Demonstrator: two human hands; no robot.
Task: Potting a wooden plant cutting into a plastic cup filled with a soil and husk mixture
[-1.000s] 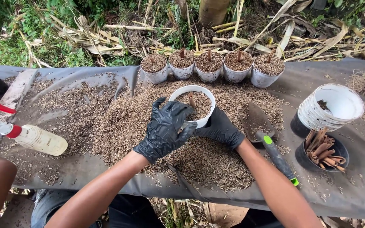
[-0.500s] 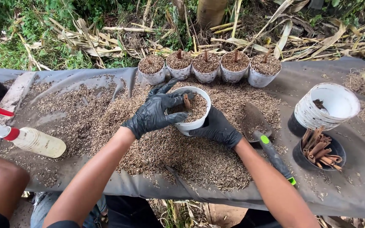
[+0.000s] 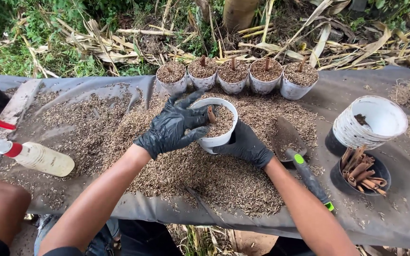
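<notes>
Both my hands wear black gloves. My right hand [image 3: 246,144] grips the near side of a white plastic cup [image 3: 217,140] tilted on a heap of brown husk mix [image 3: 200,170]. The cup is filled with the mix, and a short brown stick [image 3: 210,114] stands in it. My left hand [image 3: 172,125] rests on the cup's left rim with its fingers spread toward the stick. Several more filled white cups [image 3: 233,76], each with a stick, stand in a row just beyond.
A grey sheet [image 3: 395,213] covers the table. A trowel [image 3: 296,156] with a black and green handle lies right of my hand. A stack of white cups [image 3: 368,123] and a black pot of brown sticks [image 3: 362,173] sit at right. A spray bottle [image 3: 29,154] lies at left.
My left hand lifted off the top of the cup and moved to its left rim, uncovering the stick in the mix. My right hand kept its hold.
</notes>
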